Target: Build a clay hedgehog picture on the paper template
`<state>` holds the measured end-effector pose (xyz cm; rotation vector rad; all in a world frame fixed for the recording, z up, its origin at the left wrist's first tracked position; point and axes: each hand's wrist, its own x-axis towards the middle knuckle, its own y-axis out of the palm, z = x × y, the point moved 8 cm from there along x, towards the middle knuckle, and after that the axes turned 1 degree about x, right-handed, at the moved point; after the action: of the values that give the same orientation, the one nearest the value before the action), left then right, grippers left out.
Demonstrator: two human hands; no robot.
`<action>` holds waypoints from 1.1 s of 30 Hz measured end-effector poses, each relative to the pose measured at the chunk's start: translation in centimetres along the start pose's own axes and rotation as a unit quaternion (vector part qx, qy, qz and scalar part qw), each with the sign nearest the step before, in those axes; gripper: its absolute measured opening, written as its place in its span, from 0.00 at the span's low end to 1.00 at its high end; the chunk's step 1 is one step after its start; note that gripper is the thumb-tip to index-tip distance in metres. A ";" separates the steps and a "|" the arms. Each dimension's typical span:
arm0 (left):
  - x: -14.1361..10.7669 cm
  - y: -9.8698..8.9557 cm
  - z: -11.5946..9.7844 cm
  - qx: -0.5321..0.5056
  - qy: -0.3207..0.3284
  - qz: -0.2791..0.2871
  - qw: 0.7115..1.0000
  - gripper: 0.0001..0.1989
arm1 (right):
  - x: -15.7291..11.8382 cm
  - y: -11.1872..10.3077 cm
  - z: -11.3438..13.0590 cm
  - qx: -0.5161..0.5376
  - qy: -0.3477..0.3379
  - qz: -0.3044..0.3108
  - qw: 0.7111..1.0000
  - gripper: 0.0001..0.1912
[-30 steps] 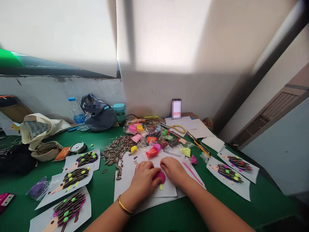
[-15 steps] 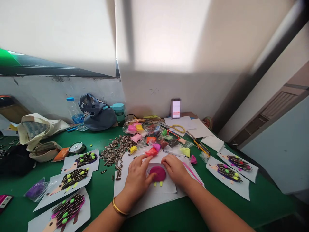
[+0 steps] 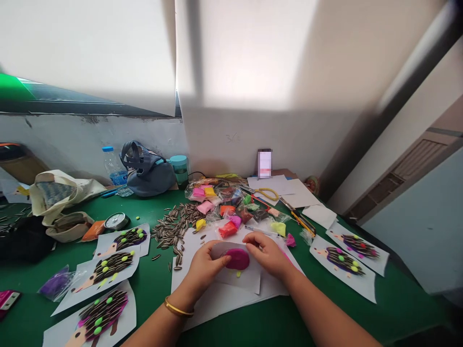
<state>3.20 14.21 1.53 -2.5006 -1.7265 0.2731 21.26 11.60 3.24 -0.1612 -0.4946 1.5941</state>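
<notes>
A small white paper bears a flattened magenta clay oval with yellow clay pieces below it. Its near part rests low while the far edge is tipped up off the stacked white sheets. My left hand, a gold bangle on its wrist, grips the left edge, thumb on the front by the oval and fingers behind. At the upper right corner, my right hand is closed with thumb and index finger pinching the paper's edge.
Sunflower seeds lie heaped left of the sheets. Bagged clay packets, yellow-handled scissors and a propped phone are behind. Seed-covered hedgehog pictures lie at left, with others at right.
The small paper has been tipped up from the stack toward me. My left hand has shifted from lying over its left side to gripping its edge.
</notes>
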 end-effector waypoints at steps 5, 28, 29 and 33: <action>-0.1 0.6 0.0 -0.027 -0.001 0.031 0.999 0.19 | -0.2 1.5 -0.7 0.051 0.071 0.118 0.989 0.11; -0.8 1.1 0.5 0.034 -0.054 0.081 0.995 0.18 | -0.6 2.6 -1.1 0.014 0.072 0.165 0.984 0.12; -0.7 1.1 0.5 0.034 -0.051 0.082 0.995 0.18 | -0.6 2.6 -1.0 0.010 0.071 0.165 0.984 0.12; -0.8 1.2 0.5 0.019 -0.057 0.093 0.994 0.20 | -0.5 2.6 -1.1 0.003 0.065 0.164 0.984 0.12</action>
<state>3.91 13.02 0.94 -2.6687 -1.5089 0.4667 19.36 11.29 1.06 -0.3534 -0.3742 1.8926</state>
